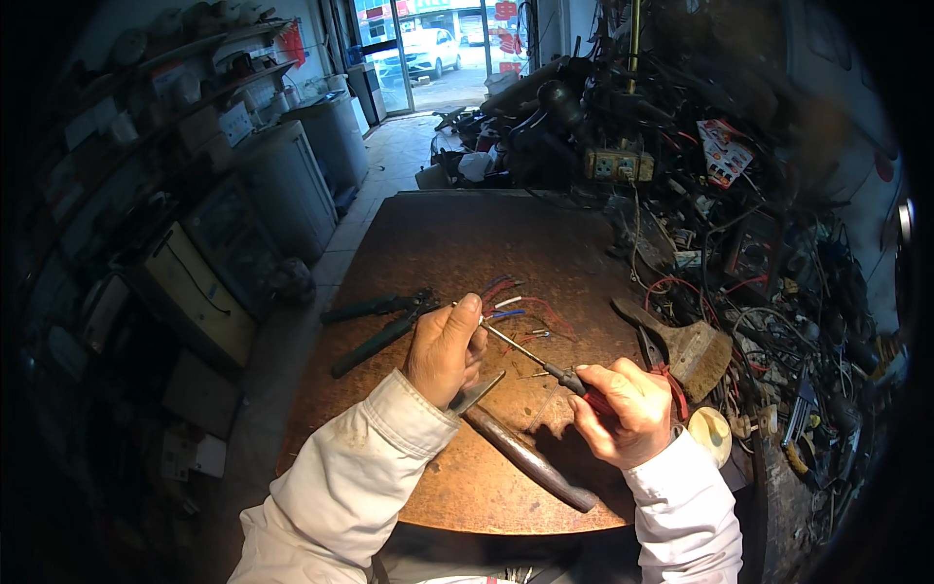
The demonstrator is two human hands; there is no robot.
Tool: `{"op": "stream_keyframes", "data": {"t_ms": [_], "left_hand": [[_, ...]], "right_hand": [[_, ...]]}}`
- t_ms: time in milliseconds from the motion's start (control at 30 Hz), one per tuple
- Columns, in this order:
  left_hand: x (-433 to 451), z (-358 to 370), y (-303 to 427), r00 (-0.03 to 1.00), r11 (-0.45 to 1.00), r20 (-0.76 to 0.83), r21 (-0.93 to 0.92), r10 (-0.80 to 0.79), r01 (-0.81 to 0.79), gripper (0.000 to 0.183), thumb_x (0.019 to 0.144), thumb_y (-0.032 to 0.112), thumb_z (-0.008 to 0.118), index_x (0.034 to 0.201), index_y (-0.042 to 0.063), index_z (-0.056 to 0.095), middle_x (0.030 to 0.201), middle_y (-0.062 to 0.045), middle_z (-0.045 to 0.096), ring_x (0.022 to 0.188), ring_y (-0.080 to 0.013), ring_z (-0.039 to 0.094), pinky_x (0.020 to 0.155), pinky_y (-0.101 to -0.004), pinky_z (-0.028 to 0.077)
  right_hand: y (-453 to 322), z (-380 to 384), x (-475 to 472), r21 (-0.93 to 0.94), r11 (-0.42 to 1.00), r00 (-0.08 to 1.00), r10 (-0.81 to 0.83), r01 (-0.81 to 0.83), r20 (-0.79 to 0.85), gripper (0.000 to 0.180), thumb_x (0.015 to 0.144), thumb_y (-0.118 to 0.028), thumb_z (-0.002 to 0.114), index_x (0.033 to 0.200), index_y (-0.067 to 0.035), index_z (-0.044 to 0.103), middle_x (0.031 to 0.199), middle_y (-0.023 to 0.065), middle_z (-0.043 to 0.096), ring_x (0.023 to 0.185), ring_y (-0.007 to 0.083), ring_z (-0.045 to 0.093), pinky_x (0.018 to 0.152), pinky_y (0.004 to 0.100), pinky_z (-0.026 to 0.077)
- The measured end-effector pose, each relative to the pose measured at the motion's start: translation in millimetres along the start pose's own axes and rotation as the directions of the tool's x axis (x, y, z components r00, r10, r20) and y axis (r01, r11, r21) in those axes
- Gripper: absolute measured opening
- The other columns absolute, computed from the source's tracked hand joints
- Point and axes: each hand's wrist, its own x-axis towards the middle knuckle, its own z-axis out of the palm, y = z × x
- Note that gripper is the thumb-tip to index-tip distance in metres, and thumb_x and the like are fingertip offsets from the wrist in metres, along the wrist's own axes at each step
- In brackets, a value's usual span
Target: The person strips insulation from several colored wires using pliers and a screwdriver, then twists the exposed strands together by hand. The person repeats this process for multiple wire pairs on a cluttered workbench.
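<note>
My right hand [627, 412] grips the red-and-black handle of a screwdriver [527, 353], its shaft pointing up and left. The tip meets a small part pinched in my left hand [449, 350]; my fingers mostly hide that part. Under my left wrist lies a hammer [533, 460] with a dark wooden handle, its metal head partly covered by the hand. Cutting or crimping pliers [379, 328] with dark green handles rest left of my left hand. Just beyond my fingers are short red, white and blue wires [511, 312].
The wooden table [467, 241] carries a wide brush [682, 347] and red-handled pliers [660, 372] at right. Beside them is a round cream-coloured piece [709, 436]. Tangled cables and parts [766, 321] crowd the right side, with a socket strip [619, 166] behind. Cabinets [281, 186] line the left.
</note>
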Motion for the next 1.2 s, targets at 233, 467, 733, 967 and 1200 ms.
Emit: {"op": "stream_keyframes", "data": {"t_ms": [233,467,733,967,1200], "left_hand": [[0,1,-12,0.974,0.968,0.02,0.114,0.224,-0.225,0.052,0.106,0.049,0.046,0.071,0.011,0.044,0.058,0.001,0.039,0.044,-0.0065,0.034,0.041,-0.0241,0.032],[-6,5,-11,0.981,0.982,0.049,0.016,0.189,-0.19,0.051,0.107,0.048,0.045,0.071,0.011,0.043,0.06,0.001,0.038,0.047,-0.007,0.033,0.046,-0.0254,0.039],[2,3,-10,0.994,0.994,0.044,0.033,0.102,-0.103,0.049,0.106,0.046,0.045,0.072,0.011,0.047,0.057,0.002,0.037,0.046,-0.0075,0.033,0.046,-0.0267,0.041],[12,-15,-2,0.999,0.998,-0.023,-0.04,0.047,-0.048,0.045,0.105,0.046,0.047,0.084,0.008,0.057,0.058,0.003,0.042,0.042,-0.0055,0.034,0.05,-0.0266,0.048],[20,-18,-7,0.999,1.0,0.041,0.007,0.009,-0.009,0.03,0.099,0.035,0.066,0.088,0.008,0.061,0.066,0.0,0.058,0.047,-0.0044,0.05,0.051,-0.0241,0.055]], "right_hand": [[-3,8,-9,-0.195,0.975,0.994,-0.104,0.11,0.04,0.041,0.073,-0.006,0.082,0.111,0.002,0.067,0.068,0.0068,0.053,0.048,0.0211,0.055,0.042,0.0339,0.044],[-12,6,-12,-0.056,0.998,0.999,0.011,-0.008,0.053,0.037,0.076,0.0,0.077,0.111,0.002,0.066,0.064,0.0084,0.051,0.046,0.0242,0.051,0.044,0.0362,0.04],[0,6,-8,-0.11,0.993,0.998,-0.032,0.037,0.048,0.032,0.073,0.002,0.076,0.102,-0.001,0.062,0.072,0.0112,0.057,0.053,0.0263,0.057,0.049,0.0362,0.046],[16,3,-9,-0.17,0.881,0.88,0.462,-0.441,0.108,0.02,0.08,-0.005,0.067,0.092,0.0,0.052,0.081,0.0225,0.061,0.068,0.0442,0.062,0.059,0.0483,0.048],[31,19,-17,-0.456,0.813,0.885,0.454,-0.363,0.105,0.021,0.087,-0.018,0.072,0.087,-0.001,0.06,0.086,0.0189,0.064,0.072,0.0387,0.067,0.062,0.0473,0.054]]}}
